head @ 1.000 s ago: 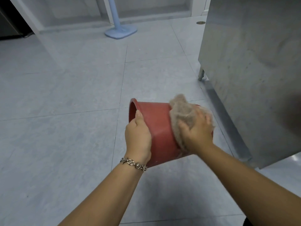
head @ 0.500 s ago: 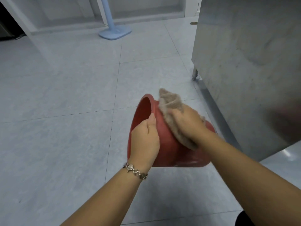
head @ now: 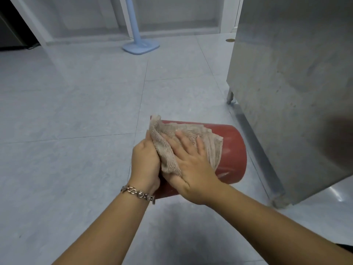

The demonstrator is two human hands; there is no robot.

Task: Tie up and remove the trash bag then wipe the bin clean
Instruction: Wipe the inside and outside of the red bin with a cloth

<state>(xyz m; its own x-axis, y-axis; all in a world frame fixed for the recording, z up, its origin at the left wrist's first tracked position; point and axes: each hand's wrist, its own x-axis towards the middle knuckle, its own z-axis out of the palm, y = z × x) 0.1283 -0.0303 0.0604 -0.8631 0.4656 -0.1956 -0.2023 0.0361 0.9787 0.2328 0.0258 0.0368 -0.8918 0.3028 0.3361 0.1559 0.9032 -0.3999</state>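
The red bin [head: 229,150] is held sideways above the floor, near the steel cabinet [head: 286,92]. It is gripped by the left hand [head: 146,161]; the cloth [head: 191,138] is pressed on by the flat right hand [head: 191,165]. A slip could be caused by hard wiping.

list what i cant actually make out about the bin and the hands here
- Head view: the red bin lies sideways, so its inside is out of sight.
- Its rim is mostly hidden by the beige cloth and the left hand.
- The bin wall under the right hand is covered by the cloth.
- The left hand's fingertips are hidden behind the bin.
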